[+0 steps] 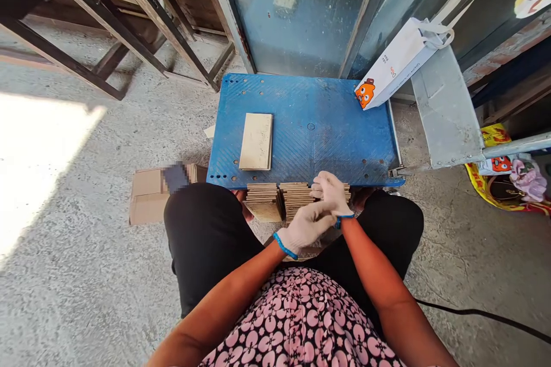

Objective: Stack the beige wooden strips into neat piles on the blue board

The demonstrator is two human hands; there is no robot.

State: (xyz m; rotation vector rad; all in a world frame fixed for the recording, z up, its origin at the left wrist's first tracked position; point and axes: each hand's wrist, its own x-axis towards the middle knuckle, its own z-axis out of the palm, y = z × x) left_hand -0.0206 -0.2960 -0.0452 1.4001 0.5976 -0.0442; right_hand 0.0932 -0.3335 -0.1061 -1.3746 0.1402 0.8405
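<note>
Wooden stacks point(275, 202), just beneath right hand point(330, 192)

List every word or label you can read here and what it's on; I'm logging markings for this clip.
No text here is legible.
white paper bag: small dark print beside a red mark, too small to read.
yellow bag: red print, too blurred to read.
cardboard box: label pixelated, unreadable.

A pale rectangular board point(256, 141) on the blue plastic platform point(327, 126) at nine o'clock; white paper bag point(396, 66) at two o'clock; thin brown wooden slat stacks point(264, 202) against its six o'clock edge.
</note>
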